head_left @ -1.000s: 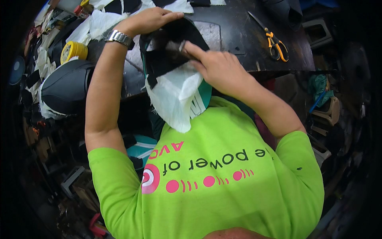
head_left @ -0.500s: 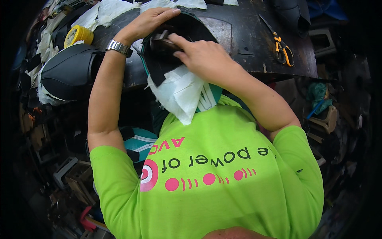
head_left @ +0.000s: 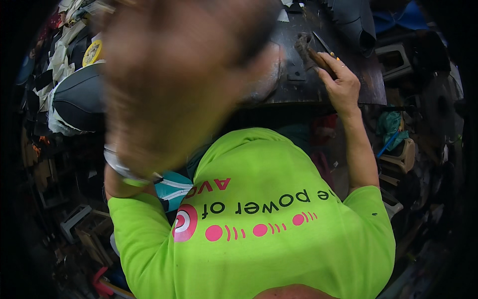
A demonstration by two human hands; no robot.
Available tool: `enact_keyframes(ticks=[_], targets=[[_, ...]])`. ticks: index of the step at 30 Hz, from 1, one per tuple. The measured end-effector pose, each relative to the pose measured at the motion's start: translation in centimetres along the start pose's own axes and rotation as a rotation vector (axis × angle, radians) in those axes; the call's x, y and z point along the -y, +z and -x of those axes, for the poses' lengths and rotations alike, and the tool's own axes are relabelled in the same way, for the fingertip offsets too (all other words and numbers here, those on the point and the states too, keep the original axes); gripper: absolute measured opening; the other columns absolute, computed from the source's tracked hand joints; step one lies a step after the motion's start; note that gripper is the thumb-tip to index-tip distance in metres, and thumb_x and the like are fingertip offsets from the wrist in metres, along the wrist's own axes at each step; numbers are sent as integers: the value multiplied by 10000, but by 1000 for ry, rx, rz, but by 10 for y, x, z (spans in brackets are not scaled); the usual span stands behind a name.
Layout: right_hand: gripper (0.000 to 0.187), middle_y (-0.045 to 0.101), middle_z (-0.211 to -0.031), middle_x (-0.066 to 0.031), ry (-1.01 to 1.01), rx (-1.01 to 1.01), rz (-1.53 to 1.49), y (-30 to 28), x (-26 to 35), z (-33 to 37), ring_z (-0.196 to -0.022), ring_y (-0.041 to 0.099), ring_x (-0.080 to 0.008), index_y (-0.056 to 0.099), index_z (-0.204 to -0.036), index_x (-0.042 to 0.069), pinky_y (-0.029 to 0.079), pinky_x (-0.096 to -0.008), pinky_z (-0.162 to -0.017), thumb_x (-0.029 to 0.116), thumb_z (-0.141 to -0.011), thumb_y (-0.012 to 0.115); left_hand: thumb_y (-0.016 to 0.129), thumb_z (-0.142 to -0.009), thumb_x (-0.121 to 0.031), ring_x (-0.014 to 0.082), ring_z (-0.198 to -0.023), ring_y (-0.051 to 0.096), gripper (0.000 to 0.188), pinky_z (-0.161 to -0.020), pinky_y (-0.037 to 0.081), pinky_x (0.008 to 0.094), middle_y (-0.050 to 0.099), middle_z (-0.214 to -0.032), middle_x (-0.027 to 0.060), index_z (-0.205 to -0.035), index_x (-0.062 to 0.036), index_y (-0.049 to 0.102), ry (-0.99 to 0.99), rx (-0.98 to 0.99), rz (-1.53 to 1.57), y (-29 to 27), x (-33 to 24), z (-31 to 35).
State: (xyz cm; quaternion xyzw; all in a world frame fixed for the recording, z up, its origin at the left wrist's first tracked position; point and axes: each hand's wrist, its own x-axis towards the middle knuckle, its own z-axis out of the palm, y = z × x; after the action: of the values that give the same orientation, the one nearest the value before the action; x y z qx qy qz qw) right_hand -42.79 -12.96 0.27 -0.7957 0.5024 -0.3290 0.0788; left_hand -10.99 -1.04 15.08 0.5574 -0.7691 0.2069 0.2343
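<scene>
My left hand is raised very close to the camera and smeared by motion, so its fingers cannot be made out. A blurred dark patch shows at its upper right edge; whether that is something held I cannot tell. In my right hand is a hammer, gripped by its brown wooden handle with the dark head pointing up and left over the table. Scissors lie partly hidden behind that hand and hammer. The teal-rimmed black piece worked on before is not plainly visible.
On the dark table lies a metal plate, partly covered by my left hand. At left are a black seamed piece and a yellow tub. A teal-and-white piece is low left. A plastic stool stands right.
My left hand has risen from the black piece toward the camera. My right hand has drawn out of that piece and moved right with the hammer. The piece has left its earlier place.
</scene>
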Motion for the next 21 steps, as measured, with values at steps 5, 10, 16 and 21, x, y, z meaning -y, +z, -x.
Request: enact_keyframes(ticks=[5,10,16,21], targets=[[401,645,-894,-43,-3,134,334,29,-28,4,-903,651,-281,733,-1227,197,487,-430,-803,250,-835,793,681,-787,-148,317,-1355,457,413,-927,427,415,513,-1466,91,-1198,-105,681,240,275,171,92,-68,40],[446,689,-1074,-103,-202,-53,-91,16,30,-1,-1051,620,-306,699,-1242,94,473,-406,-928,212,-825,804,789,-725,-81,295,-1220,571,417,-965,479,406,578,-1348,93,-1136,-144,758,246,-183,683,118,-54,77],[434,624,-924,-41,-582,198,-169,17,124,26,-1039,621,-256,678,-1099,85,417,-518,-1018,267,-750,862,677,-951,-76,257,-1253,545,450,-1067,435,350,536,-1381,147,-1386,-23,573,-693,-253,1046,125,-13,107],[373,596,-884,-28,-508,250,-186,40,122,27,-1056,614,-241,703,-1063,120,325,-598,-1152,207,-737,863,536,-1054,-110,284,-1454,426,584,-1200,351,391,428,-1548,203,-1566,56,311,-1058,-224,1562,134,3,118]])
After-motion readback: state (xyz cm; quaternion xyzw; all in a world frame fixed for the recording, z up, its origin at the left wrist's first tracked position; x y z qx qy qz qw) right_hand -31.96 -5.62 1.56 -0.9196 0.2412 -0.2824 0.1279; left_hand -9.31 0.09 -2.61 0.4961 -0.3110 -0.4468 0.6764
